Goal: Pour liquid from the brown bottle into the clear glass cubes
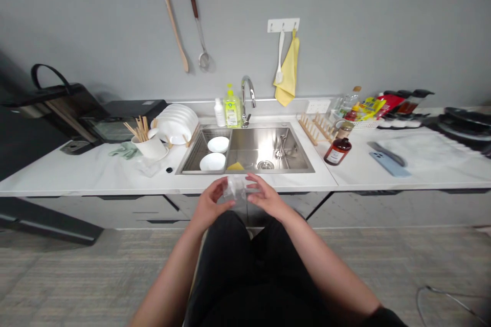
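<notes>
Both my hands are raised in front of my body, just before the counter's front edge. Between them is a small clear, crinkled piece of plastic [235, 187]; I cannot make out what it is. My left hand [209, 206] grips its left side with curled fingers. My right hand [265, 195] pinches its right side. Straight ahead lies the steel sink [286, 145], with two white dishes [213, 161] in its left basin and a yellow sponge [235, 166] beside them.
A faucet [247, 93] and soap bottles [231, 108] stand behind the sink. Stacked white plates [176, 122] and a cup of chopsticks [148, 143] sit left. A wooden rack [316, 127], brown jar [337, 151], blue phone [389, 163] and knife [385, 153] are right.
</notes>
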Tool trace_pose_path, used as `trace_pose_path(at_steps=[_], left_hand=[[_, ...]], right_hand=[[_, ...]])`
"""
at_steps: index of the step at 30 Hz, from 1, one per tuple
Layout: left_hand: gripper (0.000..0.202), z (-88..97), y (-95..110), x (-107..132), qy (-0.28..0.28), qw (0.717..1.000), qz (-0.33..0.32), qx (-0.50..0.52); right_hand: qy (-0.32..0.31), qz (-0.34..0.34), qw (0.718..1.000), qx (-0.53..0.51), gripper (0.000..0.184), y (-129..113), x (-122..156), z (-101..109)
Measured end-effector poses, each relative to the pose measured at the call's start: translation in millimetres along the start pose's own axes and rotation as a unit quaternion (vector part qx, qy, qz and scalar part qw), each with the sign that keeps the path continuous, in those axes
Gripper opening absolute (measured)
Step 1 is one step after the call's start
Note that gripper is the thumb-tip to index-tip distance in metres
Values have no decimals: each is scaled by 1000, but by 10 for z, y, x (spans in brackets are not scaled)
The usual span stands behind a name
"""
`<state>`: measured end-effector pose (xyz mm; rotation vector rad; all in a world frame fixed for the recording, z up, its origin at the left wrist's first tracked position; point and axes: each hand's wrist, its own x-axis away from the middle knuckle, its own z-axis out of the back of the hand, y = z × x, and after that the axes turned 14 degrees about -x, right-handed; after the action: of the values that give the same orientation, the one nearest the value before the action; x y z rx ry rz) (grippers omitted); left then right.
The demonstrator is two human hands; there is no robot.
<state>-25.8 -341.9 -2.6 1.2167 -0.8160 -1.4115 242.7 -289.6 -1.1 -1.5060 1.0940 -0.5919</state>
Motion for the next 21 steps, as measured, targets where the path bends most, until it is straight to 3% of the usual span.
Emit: trace_pose_path(at_steps=[2,5,8,10,14,21], left_hand=[[92,405,-196,-82,127,989,35,-70],[94,1193,-481,-185,296,927,98,-207],[100,1899,-737,-261,372,869,119,-304],[98,2203,-865,-314,394,837,166,-342],[104,2428,-985,-461,392,819,200,-368],[100,2407,-1070,-754,376,805,204,-412]], right_hand=[[46,28,995,87,75,24,-150,229],[91,28,983,156,55,47,-390,684],[130,2,979,159,56,100,-542,1051],[150,-11,978,142,58,145,-572,1176],[141,-20,982,126,58,203,-548,1229],[125,-23,980,156,53,209,-530,1252]])
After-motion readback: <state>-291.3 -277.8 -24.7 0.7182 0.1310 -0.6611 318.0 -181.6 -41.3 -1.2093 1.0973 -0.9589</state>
